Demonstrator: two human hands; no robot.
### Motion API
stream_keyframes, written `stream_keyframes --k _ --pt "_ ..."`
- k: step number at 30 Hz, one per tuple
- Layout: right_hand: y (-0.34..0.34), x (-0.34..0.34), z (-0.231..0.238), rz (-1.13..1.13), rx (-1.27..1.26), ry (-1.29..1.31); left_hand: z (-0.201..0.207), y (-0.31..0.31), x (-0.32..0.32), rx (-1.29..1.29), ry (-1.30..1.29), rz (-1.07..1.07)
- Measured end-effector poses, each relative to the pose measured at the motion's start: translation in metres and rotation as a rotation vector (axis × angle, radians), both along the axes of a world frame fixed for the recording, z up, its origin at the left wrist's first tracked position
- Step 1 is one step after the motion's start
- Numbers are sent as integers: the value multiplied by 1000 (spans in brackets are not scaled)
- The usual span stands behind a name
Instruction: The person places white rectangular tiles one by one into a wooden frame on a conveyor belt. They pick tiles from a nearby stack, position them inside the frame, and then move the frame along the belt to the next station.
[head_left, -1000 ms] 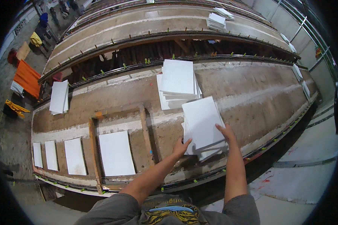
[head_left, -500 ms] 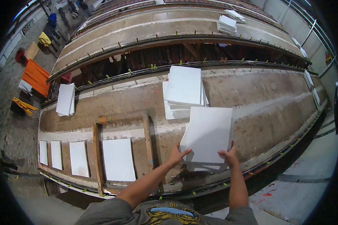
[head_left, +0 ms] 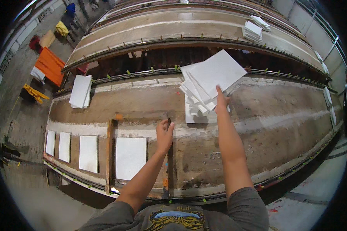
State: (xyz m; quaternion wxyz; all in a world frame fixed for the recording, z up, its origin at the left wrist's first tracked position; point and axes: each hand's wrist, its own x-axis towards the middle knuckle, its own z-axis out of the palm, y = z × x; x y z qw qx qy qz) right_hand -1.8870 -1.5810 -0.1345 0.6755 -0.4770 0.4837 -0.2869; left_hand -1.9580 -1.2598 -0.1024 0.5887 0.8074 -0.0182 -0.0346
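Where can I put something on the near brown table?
Bare tabletop lies right of the wooden frame, nearer than the sheet pile, and between that pile and the left stack. Crowded: the pile, and the frame around one sheet.

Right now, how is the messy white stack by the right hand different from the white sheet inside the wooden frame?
The white stack shows many overlapping pieces; the framed sheet shows just one top face. The stack's pieces point different ways, while the framed sheet lies nearly in line with the wooden frame. The right hand touches the stack; no hand touches the framed sheet. Both look white, with straight-edged, four-cornered tops.
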Motion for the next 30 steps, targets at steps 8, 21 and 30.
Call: stream_keyframes --k 8,21,30 --pt "2 -18 -45 74 -524 509 -54 61 -61 156 105 -57" --pt "345 -204 -34 1008 -1265 215 -50 316 -56 1011 -348 -23" --pt "474 -153 -75 1167 -1334 441 -106 330 -42 1076 -398 -395"
